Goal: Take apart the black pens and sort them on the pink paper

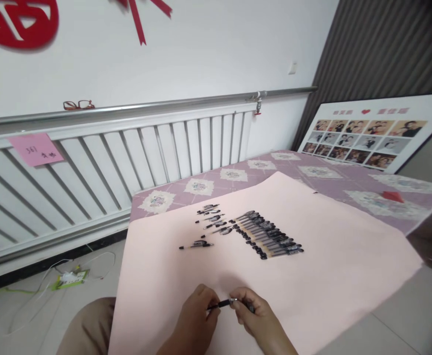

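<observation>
Both my hands hold one black pen (226, 303) low over the pink sheet (334, 266). My left hand (197, 315) pinches its left end, fingers closed. My right hand (250, 313) grips the other end, fingers curled round it. Farther up the sheet lies a tidy row of several black pens (267, 235). To the left of that row sit loose pen parts (212, 219), and a single pen (196, 244) lies apart, nearest my hands.
The pink sheet covers a table with a purple patterned cloth (312, 172). A white radiator (101, 162) runs along the wall, with red glasses (78, 104) on top and a pink note (36, 149). A photo board (367, 135) leans at right. Cables (68, 276) lie on the floor.
</observation>
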Available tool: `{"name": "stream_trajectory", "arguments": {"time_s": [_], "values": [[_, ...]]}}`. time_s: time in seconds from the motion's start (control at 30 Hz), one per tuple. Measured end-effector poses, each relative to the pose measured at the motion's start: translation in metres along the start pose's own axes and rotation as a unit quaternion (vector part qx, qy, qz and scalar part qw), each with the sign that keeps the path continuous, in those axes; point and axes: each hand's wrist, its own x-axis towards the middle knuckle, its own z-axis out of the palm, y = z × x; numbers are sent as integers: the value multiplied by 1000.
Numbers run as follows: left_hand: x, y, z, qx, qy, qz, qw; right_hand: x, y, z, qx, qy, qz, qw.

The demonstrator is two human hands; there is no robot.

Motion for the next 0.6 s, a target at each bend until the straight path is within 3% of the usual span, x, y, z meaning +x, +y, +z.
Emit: {"name": "stream_trajectory", "arguments": {"time_s": [0.6], "values": [[-11,11,-8,63,21,41,997,-10,-3,3,-70,-20,-99,992]]}}
